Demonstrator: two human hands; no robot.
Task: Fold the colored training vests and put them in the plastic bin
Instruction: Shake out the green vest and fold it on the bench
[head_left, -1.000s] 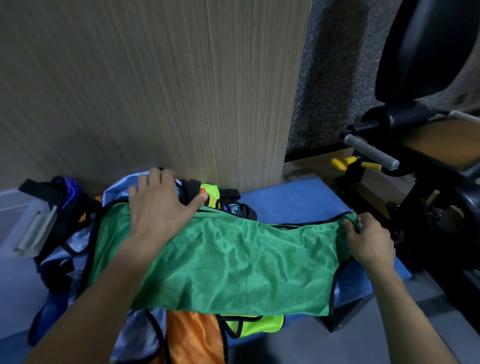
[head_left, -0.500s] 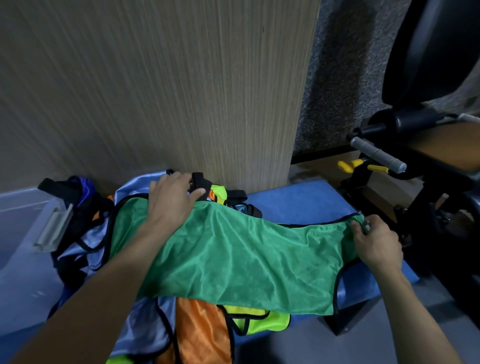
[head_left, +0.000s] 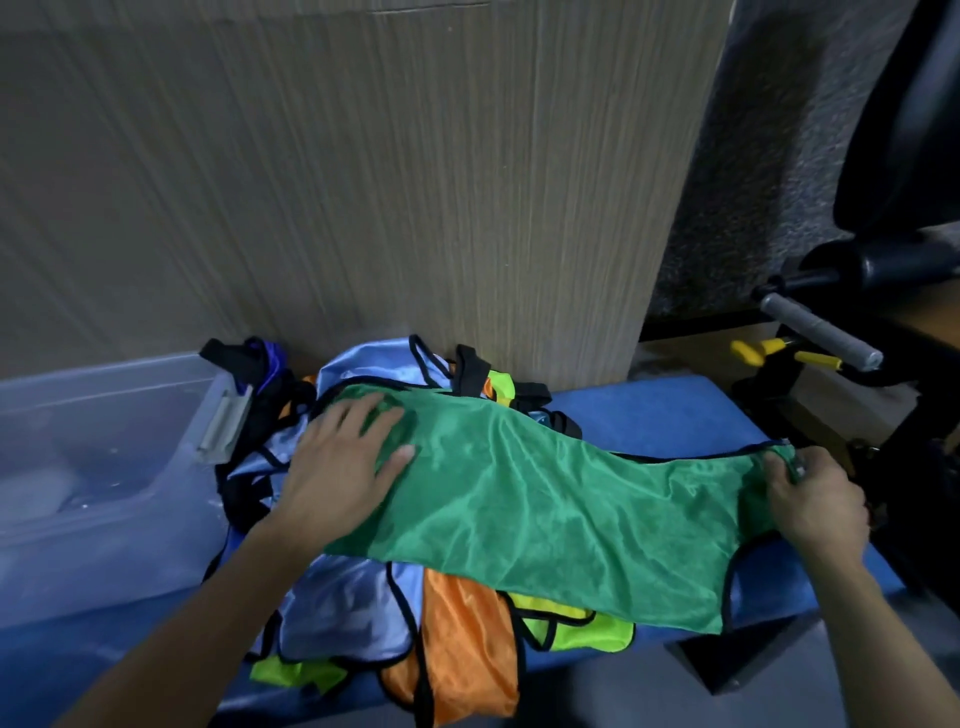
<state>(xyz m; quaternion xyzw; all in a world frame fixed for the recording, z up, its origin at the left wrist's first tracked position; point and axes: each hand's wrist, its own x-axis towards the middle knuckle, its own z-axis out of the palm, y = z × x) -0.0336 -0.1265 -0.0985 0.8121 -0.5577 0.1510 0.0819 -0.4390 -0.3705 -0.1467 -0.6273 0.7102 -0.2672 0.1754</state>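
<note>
Green vest (head_left: 545, 514) lies spread across the heap of orange (head_left: 462, 639), yellow (head_left: 582, 629) and pale blue vests (head_left: 343, 613) on the blue bench (head_left: 660, 415). My left hand (head_left: 340, 467) presses it flat, fingers straight — my right hand (head_left: 815, 499) pinches its black-trimmed strap end. Clear plastic bin (head_left: 93, 467) sits just left of the heap.

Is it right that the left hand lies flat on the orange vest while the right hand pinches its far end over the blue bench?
Not quite. The head view shows the left hand flat on the green vest, not the orange vest, which lies underneath. The right hand does pinch its far end over the blue bench.
</note>
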